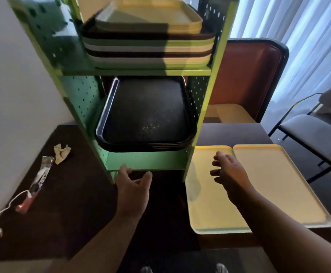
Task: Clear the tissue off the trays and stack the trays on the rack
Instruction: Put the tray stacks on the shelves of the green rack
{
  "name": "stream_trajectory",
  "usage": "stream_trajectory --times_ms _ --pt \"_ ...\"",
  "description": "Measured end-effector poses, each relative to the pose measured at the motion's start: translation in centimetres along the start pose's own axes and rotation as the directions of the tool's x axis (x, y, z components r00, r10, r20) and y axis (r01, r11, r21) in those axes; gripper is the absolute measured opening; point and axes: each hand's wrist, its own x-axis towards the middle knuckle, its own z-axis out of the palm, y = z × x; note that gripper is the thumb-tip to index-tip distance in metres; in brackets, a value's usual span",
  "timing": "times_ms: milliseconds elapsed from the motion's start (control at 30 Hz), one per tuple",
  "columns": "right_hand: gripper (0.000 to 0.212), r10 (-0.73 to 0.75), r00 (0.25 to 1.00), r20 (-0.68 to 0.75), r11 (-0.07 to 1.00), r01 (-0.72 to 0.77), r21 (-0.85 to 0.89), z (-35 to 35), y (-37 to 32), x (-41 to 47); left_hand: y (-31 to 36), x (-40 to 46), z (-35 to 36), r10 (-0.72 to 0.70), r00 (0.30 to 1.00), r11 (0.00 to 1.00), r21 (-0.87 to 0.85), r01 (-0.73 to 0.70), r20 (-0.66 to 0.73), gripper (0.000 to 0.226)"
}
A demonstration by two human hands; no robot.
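Two bare yellow trays lie side by side (touching) beside the green rack.

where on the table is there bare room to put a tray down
The widest bare patch is the dark table in front of the green rack, between the wrapper and the near yellow tray. The right side is filled by that tray and the far yellow tray. Far left holds the crumpled tissue.
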Motion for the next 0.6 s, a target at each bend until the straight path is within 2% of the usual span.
stream_trajectory --times_ms 67,167,233,367,433,533,600 --pt "0.035 0.021 0.999 -0.025 0.999 -0.022 -0.041 -2.5 1.8 1.5 -1.6 -0.9 3.3 -0.095 0.989 0.985 0.152 0.077 0.115 0.071" --pt "0.029 0.051 0.997 -0.062 0.994 -0.057 -0.095 -7.1 4.1 3.7 -2.4 -2.7 8.7 -0.219 0.936 0.933 0.34 0.118 0.275 0.065" --pt "0.03 0.077 0.994 -0.081 0.985 -0.089 -0.148 -10.9 5.7 5.3 -2.3 -3.6 12.7 -0.26 0.907 0.908 0.403 0.113 0.331 0.061" --pt "0.047 0.159 0.978 -0.136 0.94 -0.191 -0.281 -19.8 9.6 8.8 -2.4 -6.1 20.8 -0.301 0.846 0.856 0.515 0.037 0.439 0.053" --pt "0.051 0.212 0.95 -0.23 0.888 -0.285 -0.36 -24.3 11.5 10.6 -2.9 -7.5 24.6 -0.332 0.785 0.813 0.58 -0.043 0.523 0.054" --pt "0.061 0.244 0.893 -0.379 0.756 -0.42 -0.502 -29.8 13.8 12.2 -4.2 -9.7 29.1 -0.402 0.693 0.717 0.676 -0.168 0.599 0.063" --pt "0.066 0.216 0.877 -0.429 0.682 -0.45 -0.577 -32.6 14.9 12.7 -5.0 -11.1 31.1 -0.449 0.672 0.689 0.707 -0.158 0.588 0.064"
